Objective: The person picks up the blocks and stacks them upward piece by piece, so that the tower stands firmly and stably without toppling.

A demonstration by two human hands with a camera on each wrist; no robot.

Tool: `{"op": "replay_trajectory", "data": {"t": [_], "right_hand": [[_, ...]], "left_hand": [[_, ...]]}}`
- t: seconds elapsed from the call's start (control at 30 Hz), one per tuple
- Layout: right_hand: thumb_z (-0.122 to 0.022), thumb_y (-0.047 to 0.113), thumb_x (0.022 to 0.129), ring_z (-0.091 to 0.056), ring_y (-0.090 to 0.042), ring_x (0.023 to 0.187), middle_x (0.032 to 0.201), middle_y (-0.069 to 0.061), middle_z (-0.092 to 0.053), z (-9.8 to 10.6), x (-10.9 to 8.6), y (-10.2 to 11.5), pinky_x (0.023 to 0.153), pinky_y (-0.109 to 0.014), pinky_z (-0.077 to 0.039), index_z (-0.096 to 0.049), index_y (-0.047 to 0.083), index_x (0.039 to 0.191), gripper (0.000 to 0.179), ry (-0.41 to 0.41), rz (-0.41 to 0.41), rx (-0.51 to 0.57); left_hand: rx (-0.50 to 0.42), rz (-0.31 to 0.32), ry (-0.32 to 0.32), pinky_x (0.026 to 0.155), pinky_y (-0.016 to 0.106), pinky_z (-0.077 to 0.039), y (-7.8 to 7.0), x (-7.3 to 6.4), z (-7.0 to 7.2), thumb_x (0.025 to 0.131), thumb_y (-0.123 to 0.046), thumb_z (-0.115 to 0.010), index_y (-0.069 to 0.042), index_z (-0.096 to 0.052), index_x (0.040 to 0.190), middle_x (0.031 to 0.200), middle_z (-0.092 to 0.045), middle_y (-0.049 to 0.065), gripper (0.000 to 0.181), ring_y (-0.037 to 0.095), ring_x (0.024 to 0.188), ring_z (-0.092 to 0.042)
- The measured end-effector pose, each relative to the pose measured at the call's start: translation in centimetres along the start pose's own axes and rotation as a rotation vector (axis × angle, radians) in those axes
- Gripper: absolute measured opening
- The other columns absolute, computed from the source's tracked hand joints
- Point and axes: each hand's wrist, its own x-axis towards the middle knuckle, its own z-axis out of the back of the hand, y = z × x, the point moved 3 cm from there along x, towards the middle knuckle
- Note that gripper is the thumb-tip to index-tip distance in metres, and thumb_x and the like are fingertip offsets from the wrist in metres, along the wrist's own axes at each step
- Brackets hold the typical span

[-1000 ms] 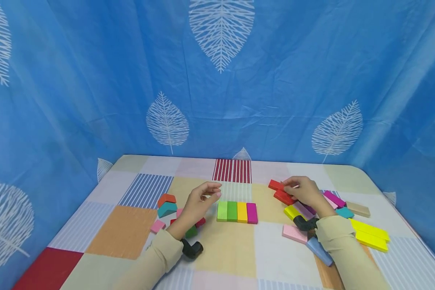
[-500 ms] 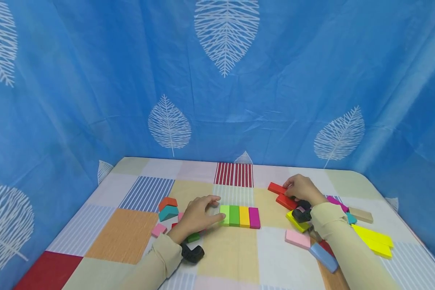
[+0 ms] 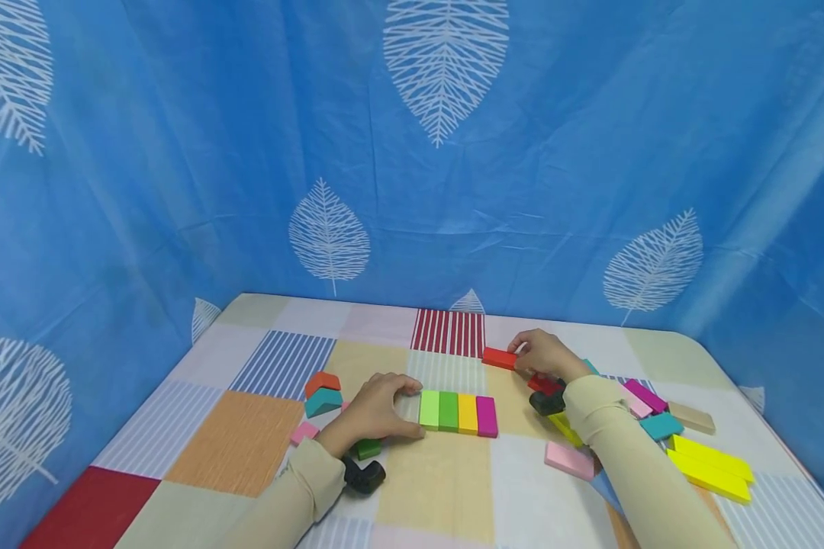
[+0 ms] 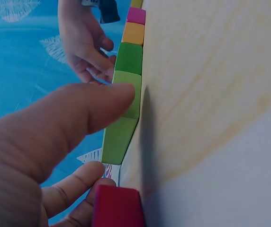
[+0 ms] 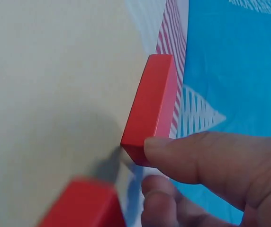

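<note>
My right hand point(image 3: 545, 354) grips the right end of a red block point(image 3: 499, 358), the thumb against the block's end in the right wrist view. A second red block point(image 3: 542, 383) lies just below that hand, partly covered by it. Left of a row of blocks is my left hand point(image 3: 374, 408), thumb and fingers spread apart at the end of the light green block point(image 3: 429, 410). Its thumb overlaps that block in the left wrist view. Side by side with it stand a green block point(image 3: 449, 412), an orange-yellow block point(image 3: 468, 414) and a magenta block point(image 3: 486, 417).
Around the left forearm lie an orange block point(image 3: 323, 383), a teal block point(image 3: 323, 402) and a pink block point(image 3: 304, 432). By the right forearm are a pale pink block point(image 3: 568, 460), yellow planks point(image 3: 710, 467) and a tan block point(image 3: 691, 417). A blue curtain point(image 3: 556, 152) backs the table.
My right hand has moved left with the red block, away from the second red block. My left hand has come down to the light green end of the row.
</note>
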Motion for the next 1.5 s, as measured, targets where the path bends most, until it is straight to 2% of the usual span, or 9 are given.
{"op": "replay_trajectory", "data": {"t": [0.27,0.43,0.6,0.7,0.97,1.23,1.5], "right_hand": [[-0.076,-0.002,0.088,-0.058,-0.019,0.069,0.099,-0.015,-0.069,-1.6,0.3,1.2,0.062,-0.029,-0.055,-0.073,-0.006,0.113,0.026,-0.002,0.060,0.061],[-0.079,0.001,0.089,-0.058,-0.019,0.078,0.102,-0.014,-0.071,-2.7,0.4,1.6,0.068,-0.027,-0.053,-0.075,-0.007,0.116,0.029,0.049,0.115,0.102],[-0.080,0.003,0.091,-0.054,-0.017,0.070,0.099,-0.009,-0.069,-3.8,0.5,2.3,0.061,-0.025,-0.048,-0.076,-0.006,0.119,0.030,0.121,0.111,0.186],[-0.080,0.004,0.092,-0.052,-0.017,0.070,0.097,-0.008,-0.067,-4.2,0.4,2.8,0.060,-0.024,-0.045,-0.076,-0.004,0.119,0.029,0.148,0.112,0.210],[-0.080,0.003,0.092,-0.052,-0.017,0.073,0.094,-0.004,-0.064,-5.1,0.5,3.9,0.062,-0.026,-0.047,-0.076,-0.004,0.119,0.029,0.191,0.160,0.196],[-0.080,0.003,0.093,-0.055,-0.018,0.078,0.095,-0.004,-0.065,-5.8,0.6,4.6,0.064,-0.027,-0.048,-0.076,-0.004,0.120,0.028,0.247,0.170,0.211],[-0.075,0.006,0.095,-0.055,-0.015,0.071,0.089,-0.003,-0.064,-6.2,0.6,5.9,0.062,-0.027,-0.050,-0.076,-0.004,0.117,0.023,0.282,0.238,0.139]], "left_hand": [[0.001,-0.022,-0.005,0.101,0.049,-0.046,0.0,0.0,0.1,0.075,-0.025,-0.098,-0.008,-0.075,0.128,0.113,-0.071,0.001,0.060,0.025,0.112,-0.054],[0.009,-0.016,-0.004,0.100,0.048,-0.047,0.0,-0.2,0.1,0.076,-0.025,-0.098,-0.007,-0.074,0.128,0.115,-0.072,0.002,0.060,0.025,0.111,-0.054],[0.012,-0.002,0.003,0.101,0.049,-0.047,-0.1,-0.3,0.1,0.076,-0.026,-0.098,-0.007,-0.074,0.129,0.117,-0.072,0.003,0.061,0.026,0.112,-0.054],[0.012,0.002,0.004,0.100,0.048,-0.047,-0.2,-0.2,0.0,0.076,-0.027,-0.098,-0.008,-0.074,0.129,0.117,-0.072,0.003,0.061,0.025,0.111,-0.054],[0.023,0.008,0.012,0.101,0.047,-0.048,-0.1,0.2,-0.2,0.077,-0.029,-0.098,-0.007,-0.074,0.130,0.118,-0.072,0.004,0.062,0.025,0.111,-0.054],[0.020,0.007,0.014,0.101,0.048,-0.049,-0.2,0.1,0.0,0.077,-0.029,-0.098,-0.004,-0.075,0.128,0.116,-0.072,0.005,0.061,0.026,0.111,-0.055],[0.017,0.019,0.012,0.102,0.049,-0.049,-0.1,0.0,0.2,0.078,-0.028,-0.097,-0.005,-0.075,0.128,0.116,-0.072,0.005,0.059,0.026,0.112,-0.055]]}}
